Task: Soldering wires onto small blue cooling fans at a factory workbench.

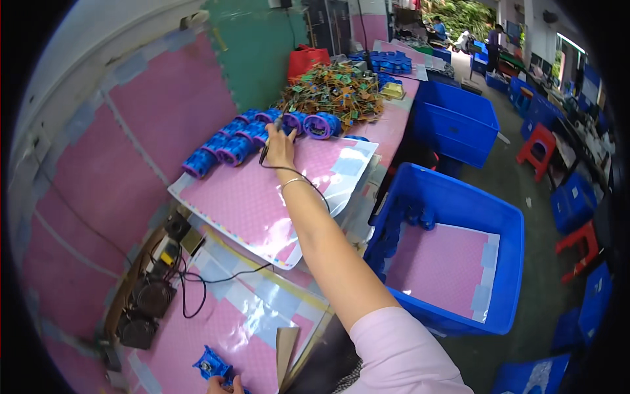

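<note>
My right arm stretches far over the table, and my right hand [281, 150] is closed around a slim pen-shaped tool [278, 123] with a thin black cord. That hand is beside a row of round blue housings [237, 150] with purple rims, which lie on a glossy pink sheet [243, 197]. At the lower edge my left hand [224, 386] shows only its fingertips, gripping a blue plastic housing [212, 362] with a small metallic part inside. The rest of the left hand is cut off by the picture's edge.
Behind the housings rises a heap of small wired circuit boards [338, 92], with a red bag [308, 60] beyond. Two blue bins [515, 262] stand to the right. Dark fans [152, 295] and loose cables line the left edge. Red stools [538, 150] and distant people are across the aisle.
</note>
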